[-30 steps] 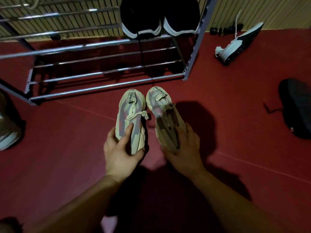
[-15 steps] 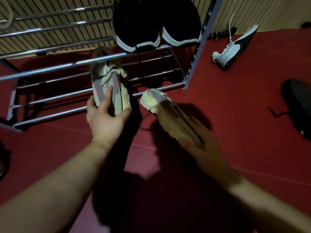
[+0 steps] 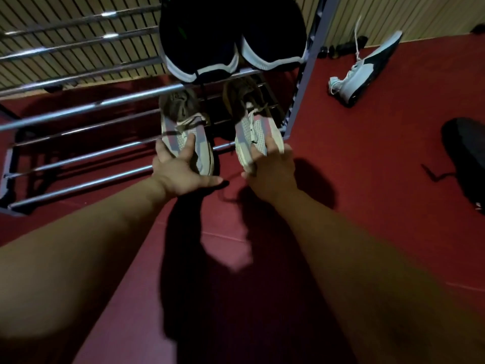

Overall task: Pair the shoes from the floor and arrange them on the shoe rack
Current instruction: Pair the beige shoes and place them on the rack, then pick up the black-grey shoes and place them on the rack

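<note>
Each grip clasps a toe end, the left hand (image 3: 181, 169) on one beige sneaker (image 3: 183, 127) and the right hand (image 3: 270, 172) on its mate (image 3: 252, 119), both pushed heel-first onto the shoe rack (image 3: 78, 109) under the black pair (image 3: 231, 35), so placing seems nearly done and release likely comes next.

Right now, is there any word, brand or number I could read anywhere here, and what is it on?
No text is readable.
On the left beige sneaker and the right beige sneaker: no lettering shows.
On the black sneakers: a green mark, too blurred.
On the black bag: a white speck, too small.
</note>
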